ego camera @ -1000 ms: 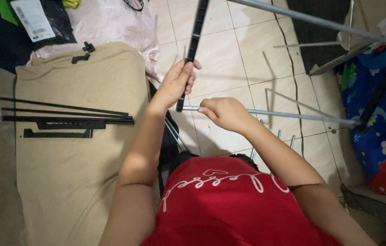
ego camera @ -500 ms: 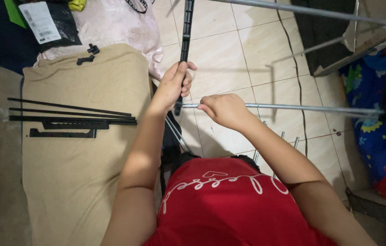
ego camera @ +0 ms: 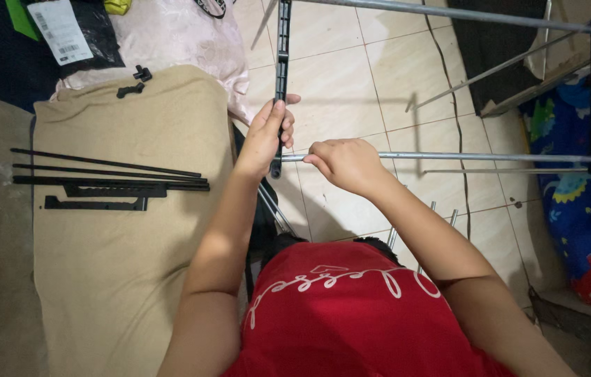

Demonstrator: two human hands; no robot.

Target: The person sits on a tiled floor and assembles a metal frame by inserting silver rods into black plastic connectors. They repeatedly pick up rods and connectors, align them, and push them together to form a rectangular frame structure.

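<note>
A tan cloth (ego camera: 128, 279) covers the floor at the left with loose black bars (ego camera: 110, 180) on it, while the half-built rack stands over the tiles. The left hand (ego camera: 265, 139) is closed round the black side rail (ego camera: 282, 70), holding it upright. The right hand (ego camera: 343, 164) pinches the near end of the grey metal rod (ego camera: 449, 156) against the rail's lower end; seating it looks to need a straight push into the rail's socket.

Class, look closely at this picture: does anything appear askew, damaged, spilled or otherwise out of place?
Nothing looks damaged or spilled. The left hand grips a black side bar and the right hand a grey metal rod at its lower end. Spare black strips lie neatly side by side on the tan cushion.
</note>
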